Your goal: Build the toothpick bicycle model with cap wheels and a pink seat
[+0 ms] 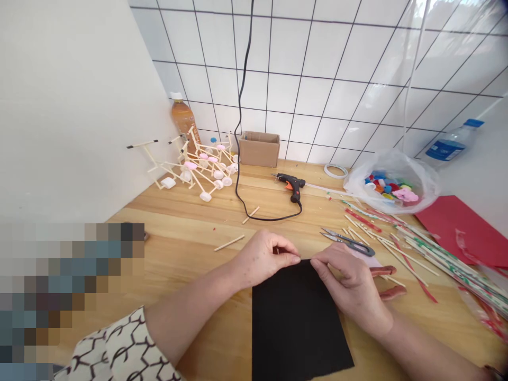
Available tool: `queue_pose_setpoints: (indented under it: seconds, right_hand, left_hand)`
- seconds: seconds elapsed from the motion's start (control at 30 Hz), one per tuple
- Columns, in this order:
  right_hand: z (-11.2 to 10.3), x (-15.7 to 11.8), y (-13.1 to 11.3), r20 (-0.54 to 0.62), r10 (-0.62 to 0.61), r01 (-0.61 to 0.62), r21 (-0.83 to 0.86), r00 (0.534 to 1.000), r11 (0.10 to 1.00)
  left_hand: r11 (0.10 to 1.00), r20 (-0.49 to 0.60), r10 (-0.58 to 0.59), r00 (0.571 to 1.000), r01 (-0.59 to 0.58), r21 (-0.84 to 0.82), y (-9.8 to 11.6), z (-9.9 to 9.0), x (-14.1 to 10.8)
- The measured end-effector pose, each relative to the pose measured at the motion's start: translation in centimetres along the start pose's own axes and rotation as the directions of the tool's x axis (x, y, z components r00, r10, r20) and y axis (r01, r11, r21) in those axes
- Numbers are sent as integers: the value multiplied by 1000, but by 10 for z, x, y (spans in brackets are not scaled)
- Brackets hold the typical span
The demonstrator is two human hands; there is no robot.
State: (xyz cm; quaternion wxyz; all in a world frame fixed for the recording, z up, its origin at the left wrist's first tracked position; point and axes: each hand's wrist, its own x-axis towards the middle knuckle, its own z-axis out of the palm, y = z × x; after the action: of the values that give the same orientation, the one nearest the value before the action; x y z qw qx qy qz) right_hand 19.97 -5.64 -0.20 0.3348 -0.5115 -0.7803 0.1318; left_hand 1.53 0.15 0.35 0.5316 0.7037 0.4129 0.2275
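A sheet of black paper (297, 323) lies on the wooden table in front of me. My left hand (265, 259) pinches its far edge between thumb and fingertips. Close beside it, my right hand (349, 280) grips the same edge with thumb and forefinger. Just beyond the right hand are grey thread snips (353, 242) with their blades apart. Red-brown handles (391, 280) of another tool stick out from behind that hand; the rest of it is hidden.
A black glue gun (292, 185) lies near a cardboard box (260, 150). Stick models (206, 164) and an orange drink bottle (184, 119) stand at left. At right are a bag of bottle caps (391, 185), wooden sticks (397, 248), red paper (456, 222) and a water bottle (450, 145).
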Motion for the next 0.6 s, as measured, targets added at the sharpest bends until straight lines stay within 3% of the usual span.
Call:
queue_pose_setpoints:
  seconds: [0.27,0.43,0.6]
  right_hand:
    - [4,-2,-7,55,-44,43,3,998,999]
    - [1,-1,-7,47,-42,42,4,998,999]
    - [-1,0,-2,-4,-14,14,1,1000,1000]
  left_hand:
    - [988,-34,117,993,-113,108,4,8,-4]
    - [996,-57,60,997,-56,70,2,12,-5]
    - [999,2,-30,1000,30,-17,-1,6,-2]
